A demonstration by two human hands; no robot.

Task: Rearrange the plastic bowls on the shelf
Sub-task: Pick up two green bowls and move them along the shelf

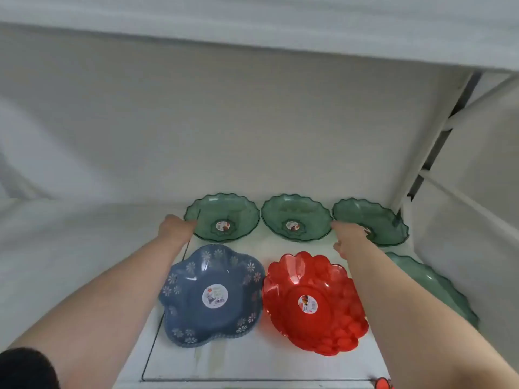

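Nearest on the shelf sit the blue bowl at 7 o'clock and the red bowl at 5 o'clock, rims almost touching, both upright and untouched by either arm. At 4 o'clock a fourth green bowl lies partly hidden behind the right forearm, off the two neat rows. Farther back three green bowls form a row at the wall: left green bowl at 11 o'clock, middle green bowl at 12, right green bowl at 1, rims close together. The left hand rests on the near left edge of the left one, seemingly gripping its rim, though the fingers are blurred. The right hand lies at the near left edge of the right one; whether it grips or only touches, I cannot tell. The back row looks nearly set; I judge that squaring it and placing the stray green bowl remain.
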